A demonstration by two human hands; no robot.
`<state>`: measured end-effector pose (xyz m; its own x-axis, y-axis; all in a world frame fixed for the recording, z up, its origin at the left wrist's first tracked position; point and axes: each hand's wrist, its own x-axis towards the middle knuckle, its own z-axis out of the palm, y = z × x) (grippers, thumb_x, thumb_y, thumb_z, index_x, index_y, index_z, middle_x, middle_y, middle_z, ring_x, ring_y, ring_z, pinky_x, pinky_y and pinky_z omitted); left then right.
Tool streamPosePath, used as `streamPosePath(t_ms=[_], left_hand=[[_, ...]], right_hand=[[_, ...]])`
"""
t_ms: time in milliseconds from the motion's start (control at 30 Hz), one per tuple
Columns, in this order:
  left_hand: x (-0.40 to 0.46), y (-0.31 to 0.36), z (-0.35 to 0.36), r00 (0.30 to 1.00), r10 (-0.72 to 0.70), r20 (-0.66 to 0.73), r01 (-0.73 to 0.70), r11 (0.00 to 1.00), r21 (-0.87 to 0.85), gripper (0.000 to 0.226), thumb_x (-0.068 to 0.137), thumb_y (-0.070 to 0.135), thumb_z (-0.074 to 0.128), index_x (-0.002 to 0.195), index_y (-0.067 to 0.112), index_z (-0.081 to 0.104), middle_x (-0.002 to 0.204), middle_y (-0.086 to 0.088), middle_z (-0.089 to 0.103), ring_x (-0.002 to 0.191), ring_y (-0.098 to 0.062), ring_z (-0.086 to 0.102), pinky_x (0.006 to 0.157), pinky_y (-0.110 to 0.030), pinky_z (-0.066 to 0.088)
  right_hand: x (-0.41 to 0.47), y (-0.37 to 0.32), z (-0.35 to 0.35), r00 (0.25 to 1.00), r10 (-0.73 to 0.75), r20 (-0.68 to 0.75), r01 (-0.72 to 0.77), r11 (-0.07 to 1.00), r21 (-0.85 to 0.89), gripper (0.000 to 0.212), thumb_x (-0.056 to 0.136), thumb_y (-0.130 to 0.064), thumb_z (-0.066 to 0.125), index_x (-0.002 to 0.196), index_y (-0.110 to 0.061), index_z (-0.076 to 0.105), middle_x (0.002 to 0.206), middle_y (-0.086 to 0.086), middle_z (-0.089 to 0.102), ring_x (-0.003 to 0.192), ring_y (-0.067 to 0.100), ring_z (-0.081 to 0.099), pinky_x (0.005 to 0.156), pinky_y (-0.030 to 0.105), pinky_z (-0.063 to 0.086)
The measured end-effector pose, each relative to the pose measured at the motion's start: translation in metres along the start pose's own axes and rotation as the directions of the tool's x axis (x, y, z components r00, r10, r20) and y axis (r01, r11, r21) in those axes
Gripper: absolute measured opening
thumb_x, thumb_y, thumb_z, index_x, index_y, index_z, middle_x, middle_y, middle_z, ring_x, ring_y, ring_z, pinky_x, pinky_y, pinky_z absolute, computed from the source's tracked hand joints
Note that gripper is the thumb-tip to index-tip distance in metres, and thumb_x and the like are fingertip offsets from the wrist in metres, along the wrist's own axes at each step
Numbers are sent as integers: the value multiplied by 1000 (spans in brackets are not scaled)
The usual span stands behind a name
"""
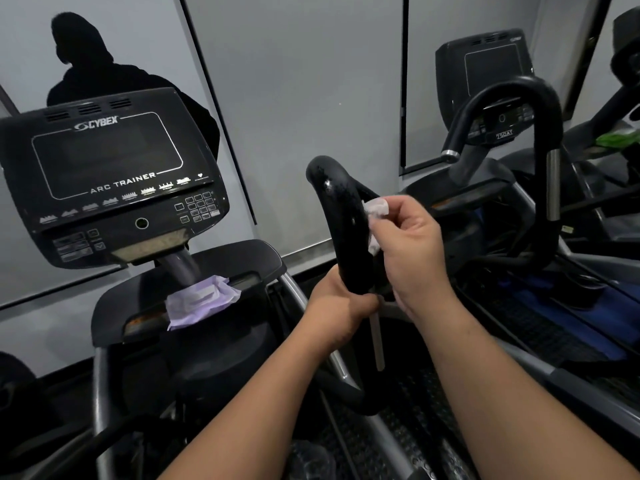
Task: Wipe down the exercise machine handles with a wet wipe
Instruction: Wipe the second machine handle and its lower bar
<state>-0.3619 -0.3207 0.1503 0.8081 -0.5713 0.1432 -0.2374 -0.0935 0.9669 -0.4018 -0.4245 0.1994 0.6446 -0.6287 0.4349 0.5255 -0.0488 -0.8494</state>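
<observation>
While left hand [341, 303] grips the black handle [346, 223] low down, right hand [408, 247] pinches a wet wipe [375, 216] against its glossy right side.

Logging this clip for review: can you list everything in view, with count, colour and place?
handle: one, black, glossy wet patches, centre
wet wipe: one, white, crumpled against the handle's right side
console: one, black, marked Cybex Arc Trainer, left
wipe packet: one, lilac, on the tray below the console
second machine: one, black with a looped handle, right
green item: one, far right, too small to identify
wall panels: grey, behind
left hand: grips the handle's lower part
right hand: pinches the wet wipe
</observation>
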Motion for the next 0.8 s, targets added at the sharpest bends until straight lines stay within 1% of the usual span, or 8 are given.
streamPosePath(t_ms=[67, 167, 333, 433, 567, 667, 733, 800], left_hand=[[3, 0, -2, 1000, -1, -3, 1, 999, -53, 21, 64, 3, 72, 83, 7, 61, 72, -3, 58, 71, -19, 53, 69, -39, 42], [5, 2, -4, 999, 14, 33, -11, 997, -76, 41, 70, -11, 69, 104, 12, 73, 83, 7, 69, 80, -10, 64, 75, -27, 52], [11, 3, -5, 1000, 4, -11, -4, 998, -65, 37, 64, 6, 74, 96, -8, 59, 81, -12, 62, 77, -22, 56, 74, -40, 45], [9, 4, -6, 1000, 2, -23, -3, 1000, -21, 35, 63, 11, 74, 93, -2, 61, 78, -7, 62, 75, -20, 56, 72, -39, 45], [7, 8, -7, 1000, -9, 1, 9, 1000, 14, 34, 71, -1, 72, 97, 21, 71, 77, 4, 65, 76, -17, 59, 73, -35, 50], [6, 9, -6, 999, -22, -26, 23, 999, 39, 30, 66, 12, 77, 95, 12, 67, 78, 1, 67, 76, -15, 61, 74, -40, 51], [4, 9, -6, 998, -42, -46, 43, 998, 34, 40, 59, 22, 76, 96, 11, 66, 82, -7, 72, 78, -18, 65, 77, -45, 55], [2, 7, -5, 998, -45, -40, 46, 999, 28, 36, 60, 19, 76, 95, 13, 66, 83, -12, 72, 79, -20, 65, 79, -51, 56]], right_hand=[[-14, 17, -4, 999, 48, -14, -48, 999, 8, 27, 77, 0, 57, 80, -25, 66, 73, -6, 64, 67, 7, 58, 64, 24, 48], [-28, 29, -9, 990, 140, -10, -140, 990, -8, 26, 72, -1, 54, 75, -24, 64, 72, -2, 63, 68, 9, 58, 64, 28, 48], [15, 3, 11, 999, 14, -33, -13, 1000, 8, 24, 90, 1, 60, 83, -19, 70, 75, -4, 68, 71, 6, 61, 66, 22, 51], [15, 12, 9, 999, 42, -17, -42, 999, 6, 23, 87, -1, 60, 82, -21, 70, 76, -5, 70, 74, 10, 63, 70, 29, 54], [-7, 31, -5, 973, 226, 56, -228, 973, 28, 25, 75, -4, 53, 78, -22, 71, 75, 4, 70, 73, 18, 65, 70, 38, 54], [12, 15, 2, 988, 144, 50, -148, 985, 85, 30, 85, 8, 56, 80, -18, 71, 77, 4, 71, 74, 16, 65, 69, 31, 55], [23, 4, 10, 996, 79, 31, -83, 986, 144, 24, 89, 8, 59, 85, -13, 71, 81, 5, 71, 77, 15, 65, 72, 25, 54], [19, 5, 12, 996, 85, 18, -87, 977, 193, 29, 89, 9, 58, 83, -17, 70, 80, 2, 71, 75, 13, 65, 70, 23, 54]])
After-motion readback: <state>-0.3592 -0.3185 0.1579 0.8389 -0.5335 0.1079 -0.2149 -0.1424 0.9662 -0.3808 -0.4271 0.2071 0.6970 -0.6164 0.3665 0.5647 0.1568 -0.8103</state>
